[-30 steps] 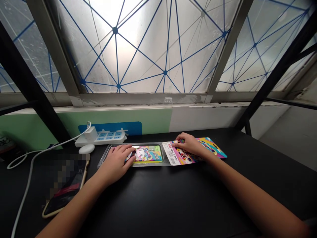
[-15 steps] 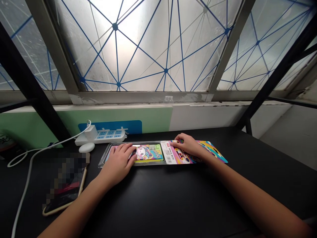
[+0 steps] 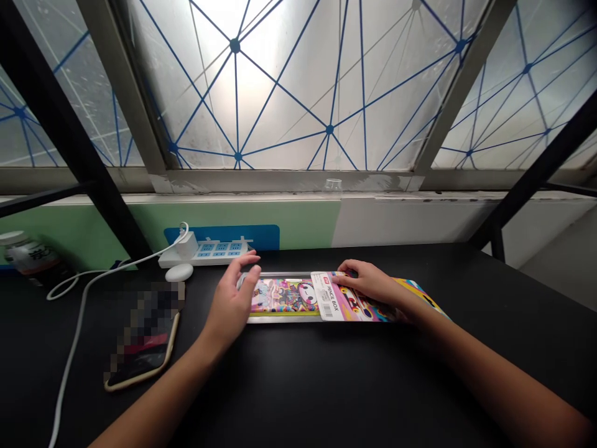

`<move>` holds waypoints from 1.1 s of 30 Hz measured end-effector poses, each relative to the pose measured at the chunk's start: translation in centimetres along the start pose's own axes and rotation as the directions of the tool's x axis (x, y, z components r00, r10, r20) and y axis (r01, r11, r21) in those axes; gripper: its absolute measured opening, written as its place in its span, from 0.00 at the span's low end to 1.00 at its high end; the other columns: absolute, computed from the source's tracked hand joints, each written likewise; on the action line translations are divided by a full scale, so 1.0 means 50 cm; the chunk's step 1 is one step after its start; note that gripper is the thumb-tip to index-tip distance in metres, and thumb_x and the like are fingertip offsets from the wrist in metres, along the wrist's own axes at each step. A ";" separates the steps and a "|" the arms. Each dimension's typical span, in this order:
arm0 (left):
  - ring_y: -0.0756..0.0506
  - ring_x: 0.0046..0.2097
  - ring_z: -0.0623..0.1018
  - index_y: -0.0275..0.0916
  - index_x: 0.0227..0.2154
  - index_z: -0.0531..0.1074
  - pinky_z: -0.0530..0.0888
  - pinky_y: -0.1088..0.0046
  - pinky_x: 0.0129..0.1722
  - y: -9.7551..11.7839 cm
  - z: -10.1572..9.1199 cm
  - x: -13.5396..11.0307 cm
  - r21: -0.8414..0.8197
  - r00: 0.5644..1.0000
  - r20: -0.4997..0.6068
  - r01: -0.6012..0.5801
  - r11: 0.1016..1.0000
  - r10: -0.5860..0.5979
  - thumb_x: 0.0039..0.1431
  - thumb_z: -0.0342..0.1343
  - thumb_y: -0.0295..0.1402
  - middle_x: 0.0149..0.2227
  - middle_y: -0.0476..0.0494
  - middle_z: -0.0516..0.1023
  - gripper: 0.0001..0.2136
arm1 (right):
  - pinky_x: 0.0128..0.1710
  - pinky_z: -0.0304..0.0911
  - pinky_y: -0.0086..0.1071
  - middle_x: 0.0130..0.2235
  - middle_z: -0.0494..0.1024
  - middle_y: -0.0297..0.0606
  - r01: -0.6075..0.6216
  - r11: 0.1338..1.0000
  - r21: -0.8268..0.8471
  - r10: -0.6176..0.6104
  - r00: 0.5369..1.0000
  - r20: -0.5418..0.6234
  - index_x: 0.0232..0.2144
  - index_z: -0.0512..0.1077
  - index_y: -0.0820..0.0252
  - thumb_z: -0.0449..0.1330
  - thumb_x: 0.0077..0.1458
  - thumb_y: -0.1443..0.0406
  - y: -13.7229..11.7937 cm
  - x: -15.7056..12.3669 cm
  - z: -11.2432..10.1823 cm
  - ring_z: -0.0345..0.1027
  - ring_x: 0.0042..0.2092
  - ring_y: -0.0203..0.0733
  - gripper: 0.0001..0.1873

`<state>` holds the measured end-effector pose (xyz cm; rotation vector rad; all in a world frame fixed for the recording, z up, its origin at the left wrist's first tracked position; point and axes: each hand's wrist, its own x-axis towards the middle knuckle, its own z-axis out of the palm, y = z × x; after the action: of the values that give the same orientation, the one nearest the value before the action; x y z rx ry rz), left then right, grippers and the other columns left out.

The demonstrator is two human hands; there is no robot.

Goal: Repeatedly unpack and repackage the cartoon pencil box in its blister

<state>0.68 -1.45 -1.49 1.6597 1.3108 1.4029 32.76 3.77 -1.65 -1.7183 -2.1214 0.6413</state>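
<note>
A colourful pencil box (image 3: pixel 286 295) with cartoon faces lies in a clear plastic tray (image 3: pixel 280 274) on the black table. The tray's right part is under a bright printed card (image 3: pixel 329 303) with a white "PENCIL BOX" label and barcode. At the tray's left end is my left hand (image 3: pixel 231 302), thumb and fingers apart, palm facing the tray; its contact with the edge is partly hidden. My right hand (image 3: pixel 370 281) holds the card from above, fingers curled at its far edge and thumb stretched toward the label.
A phone (image 3: pixel 144 358) in a pale-edged case lies left of my left forearm. Behind it are a white round disc (image 3: pixel 179 272) and a power strip (image 3: pixel 221 250) with a white cable (image 3: pixel 84 323). A jar (image 3: pixel 35 258) stands far left. Black metal posts (image 3: pixel 508 205) flank the window.
The tray with the pencil box has slid right, deeper under the card, so less of it shows. My left hand has shifted from atop the box to the tray's left end. The view has turned slightly left.
</note>
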 end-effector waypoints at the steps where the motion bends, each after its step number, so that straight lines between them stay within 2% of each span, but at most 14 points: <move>1: 0.39 0.63 0.67 0.43 0.50 0.70 0.63 0.59 0.62 -0.009 -0.007 0.009 -0.024 0.998 -0.048 0.048 0.999 -0.049 0.67 0.49 0.45 0.59 0.40 0.72 0.15 | 0.40 0.64 0.36 0.41 0.80 0.40 0.007 1.000 0.003 -0.007 0.999 0.032 0.38 0.75 0.55 0.60 0.53 0.43 0.004 -0.001 -0.010 0.73 0.42 0.50 0.24; 4: 0.39 0.62 0.69 0.42 0.50 0.67 0.66 0.58 0.60 -0.043 -0.013 0.024 -0.135 0.980 -0.072 0.177 0.975 -0.188 0.69 0.42 0.48 0.58 0.38 0.72 0.18 | 0.42 0.67 0.35 0.45 0.81 0.39 0.038 0.998 0.056 -0.048 0.981 0.190 0.44 0.75 0.55 0.63 0.50 0.44 0.018 -0.006 -0.039 0.74 0.45 0.52 0.27; 7: 0.39 0.61 0.70 0.43 0.51 0.65 0.68 0.60 0.58 -0.064 -0.003 0.021 -0.173 0.982 -0.038 0.177 0.969 -0.186 0.70 0.40 0.51 0.59 0.37 0.72 0.20 | 0.49 0.68 0.38 0.52 0.78 0.40 0.042 0.994 0.106 -0.072 0.952 0.299 0.53 0.72 0.53 0.66 0.46 0.45 0.036 -0.007 -0.058 0.72 0.51 0.57 0.35; 10: 0.41 0.64 0.67 0.44 0.53 0.64 0.64 0.63 0.61 -0.065 0.004 0.014 -0.207 0.988 -0.023 0.147 0.967 -0.155 0.69 0.41 0.53 0.60 0.39 0.70 0.22 | 0.55 0.65 0.41 0.57 0.75 0.42 0.044 0.997 0.056 -0.056 0.969 0.240 0.56 0.71 0.52 0.68 0.43 0.45 0.047 0.001 -0.055 0.68 0.57 0.61 0.39; 13: 0.41 0.65 0.66 0.44 0.54 0.64 0.62 0.62 0.62 -0.057 0.001 0.013 -0.247 0.988 -0.018 0.143 0.958 -0.152 0.69 0.39 0.55 0.61 0.39 0.69 0.23 | 0.59 0.62 0.44 0.60 0.71 0.44 0.069 0.998 0.008 -0.070 0.976 0.206 0.58 0.69 0.52 0.68 0.43 0.44 0.026 0.020 -0.034 0.65 0.59 0.61 0.42; 16: 0.39 0.64 0.67 0.44 0.53 0.65 0.62 0.61 0.62 -0.052 -0.001 0.012 -0.284 0.986 -0.015 0.153 0.946 -0.164 0.68 0.40 0.56 0.60 0.39 0.70 0.24 | 0.59 0.61 0.46 0.60 0.72 0.45 0.145 0.988 -0.043 -0.131 0.964 0.229 0.58 0.70 0.52 0.68 0.43 0.43 -0.047 0.047 -0.004 0.65 0.59 0.61 0.42; 20: 0.38 0.63 0.67 0.43 0.53 0.65 0.65 0.61 0.60 -0.054 -0.001 0.013 -0.342 0.982 -0.016 0.171 0.924 -0.187 0.67 0.40 0.57 0.60 0.39 0.70 0.25 | 0.56 0.60 0.48 0.58 0.73 0.47 0.290 0.938 -0.190 -0.230 0.930 0.286 0.56 0.71 0.53 0.67 0.44 0.42 -0.194 0.084 0.054 0.66 0.57 0.64 0.40; 22: 0.37 0.63 0.68 0.43 0.52 0.65 0.66 0.61 0.60 -0.057 -0.005 0.018 -0.364 0.979 -0.027 0.179 0.914 -0.202 0.67 0.39 0.57 0.60 0.38 0.70 0.26 | 0.54 0.61 0.46 0.56 0.76 0.46 0.326 0.926 -0.191 -0.260 0.916 0.305 0.55 0.72 0.52 0.64 0.47 0.42 -0.256 0.099 0.085 0.69 0.54 0.61 0.37; 25: 0.38 0.64 0.67 0.41 0.53 0.65 0.63 0.60 0.62 -0.061 -0.017 0.031 -0.376 0.969 -0.054 0.202 0.904 -0.239 0.69 0.37 0.55 0.60 0.37 0.70 0.25 | 0.56 0.59 0.47 0.57 0.75 0.46 0.347 0.917 -0.198 -0.285 0.915 0.286 0.56 0.71 0.52 0.64 0.49 0.42 -0.299 0.115 0.115 0.68 0.56 0.61 0.37; 27: 0.39 0.63 0.68 0.41 0.53 0.64 0.62 0.60 0.62 -0.062 -0.026 0.039 -0.369 0.959 -0.056 0.238 0.898 -0.277 0.70 0.37 0.51 0.60 0.36 0.70 0.23 | 0.60 0.52 0.50 0.60 0.72 0.47 0.338 0.916 -0.216 -0.288 0.929 0.232 0.58 0.69 0.54 0.63 0.50 0.42 -0.292 0.116 0.113 0.64 0.59 0.62 0.38; 29: 0.39 0.62 0.69 0.40 0.52 0.65 0.65 0.59 0.60 -0.060 -0.033 0.044 -0.351 0.945 -0.035 0.292 0.890 -0.324 0.70 0.43 0.44 0.60 0.34 0.70 0.16 | 0.62 0.50 0.53 0.61 0.71 0.48 0.307 0.922 -0.235 -0.269 0.946 0.181 0.58 0.68 0.55 0.60 0.53 0.42 -0.259 0.108 0.094 0.63 0.60 0.64 0.37; 31: 0.39 0.60 0.70 0.41 0.51 0.65 0.70 0.61 0.55 -0.058 -0.035 0.045 -0.335 0.929 -0.006 0.347 0.876 -0.370 0.65 0.49 0.33 0.60 0.34 0.69 0.12 | 0.60 0.53 0.53 0.59 0.72 0.49 0.255 0.935 -0.247 -0.226 0.964 0.140 0.56 0.70 0.57 0.56 0.56 0.42 -0.206 0.089 0.067 0.64 0.59 0.64 0.35; 33: 0.40 0.55 0.75 0.42 0.52 0.64 0.75 0.65 0.46 -0.057 -0.035 0.043 -0.336 0.909 0.017 0.398 0.854 -0.416 0.59 0.51 0.25 0.61 0.35 0.68 0.17 | 0.57 0.59 0.49 0.58 0.74 0.48 0.189 0.954 -0.233 -0.171 0.981 0.096 0.54 0.71 0.57 0.55 0.57 0.43 -0.145 0.064 0.039 0.66 0.57 0.62 0.32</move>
<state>-1.95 1.25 -2.79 1.0493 1.2787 1.3259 25.07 5.43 0.51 -1.6126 -2.4606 0.4160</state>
